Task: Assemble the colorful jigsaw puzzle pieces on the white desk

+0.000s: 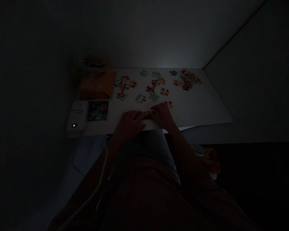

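Observation:
A jigsaw puzzle piece [147,113], dark with a yellowish upper part, lies near the front edge of the white table [190,109]. My left hand [128,124] grips its left side, while the fingers of my right hand [162,115] are on its right side. The fingers partly cover it, and in the dim light I cannot tell whether it is one piece or two joined. Just beyond my right hand is a reddish puzzle piece [169,104]. Green-edged pieces [154,97] and a pale green piece [140,98] lie farther back.
An orange box [96,85] stands at the back left, near a piled cluster of pieces [125,82]. A dark picture card [98,111] and a white power bank [77,116] with a cable lie at the left. Another heap of pieces [190,78] sits back right, before the wall.

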